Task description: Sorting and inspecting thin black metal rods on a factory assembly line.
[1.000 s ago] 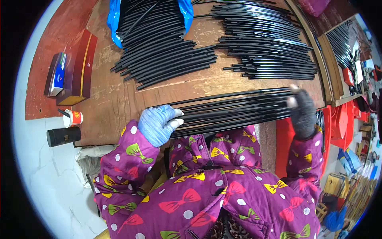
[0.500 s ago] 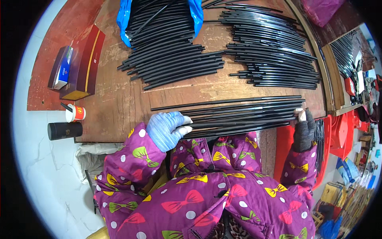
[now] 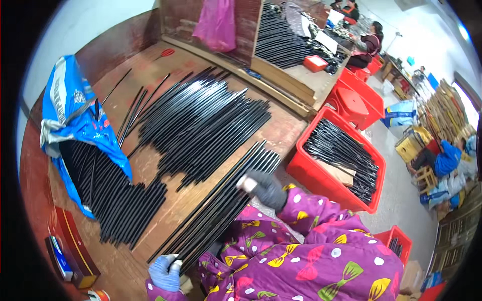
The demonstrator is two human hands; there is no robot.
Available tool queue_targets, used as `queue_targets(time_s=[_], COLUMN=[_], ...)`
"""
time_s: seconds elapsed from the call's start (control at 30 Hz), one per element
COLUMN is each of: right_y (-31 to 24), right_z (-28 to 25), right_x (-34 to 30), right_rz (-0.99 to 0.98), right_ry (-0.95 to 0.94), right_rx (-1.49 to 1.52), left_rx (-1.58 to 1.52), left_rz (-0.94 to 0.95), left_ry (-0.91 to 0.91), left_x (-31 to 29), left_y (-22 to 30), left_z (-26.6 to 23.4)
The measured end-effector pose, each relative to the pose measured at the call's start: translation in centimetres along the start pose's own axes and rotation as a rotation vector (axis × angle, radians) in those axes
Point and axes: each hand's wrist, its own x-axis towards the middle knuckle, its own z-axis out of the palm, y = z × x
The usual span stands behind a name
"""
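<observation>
A row of long thin black rods (image 3: 213,213) lies slantwise along the table's near edge, in front of me. At its lower left end is my left hand (image 3: 165,275), in a blue-grey glove with pale fingertips, its fingers closed around the ends of some rods. My right hand (image 3: 268,189), in a dark glove, is above the rods near their far right end. Its pale fingertips are bunched together and slightly blurred; whether they hold anything is hidden. Further back lies a large spread of black rods (image 3: 201,125). More rods (image 3: 128,210) spill from a blue plastic bag (image 3: 90,125).
A red crate (image 3: 296,173) of black rods stands right of the table (image 3: 133,268), with stacked red bins (image 3: 356,100) behind it. A wooden ledge (image 3: 231,67) edges the table's far side. Boxes (image 3: 75,251) sit at the left. People (image 3: 369,45) work in the background.
The view has swung right, so the crates and room now show. My right hand has come inward over the rods from their right end. My left hand stays at their left end.
</observation>
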Motion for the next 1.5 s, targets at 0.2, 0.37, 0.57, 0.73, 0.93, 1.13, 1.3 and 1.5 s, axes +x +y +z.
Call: queue_targets(time_s=[0.2, 0.37, 0.57, 0.73, 0.93, 1.13, 1.3, 1.5], right_y=[-0.3, -1.4, -0.2, -1.9, -1.0, -0.2, -0.9, 0.4], right_z=[5.0, 5.8, 6.1, 5.4, 4.9, 4.3, 2.8, 2.9], right_x=[-2.1, -2.9, -4.4, -4.9, -6.0, -6.4, -6.8, -8.1], right_rz=[-0.032, 0.022, 0.271, 0.289, 0.345, 0.395, 0.345, 0.345], right_ry=[-0.231, -0.254, -0.223, -0.220, -0.229, -0.172, -0.134, 0.007], right_rx=[-0.027, -0.005, 0.207, 0.256, 0.301, 0.247, 0.171, 0.322], left_rx=[0.061, 0.092, 0.120, 0.085, 0.117, 0.099, 0.000, 0.046], left_rz=[0.031, 0.053, 0.100, 0.090, 0.142, 0.069, -0.009, -0.134], left_ry=[-0.029, -0.024, -0.031, -0.028, -0.068, -0.247, -0.256, -0.361], left_x=[0.4, -0.1, -0.4, -0.6, -0.3, 0.0, -0.3, -0.4], left_y=[2.7, 3.0, 2.6, 2.9, 3.8, 4.0, 2.1, 1.7], left_z=[1.7, 2.0, 2.4, 3.0, 3.7, 3.2, 3.4, 1.7])
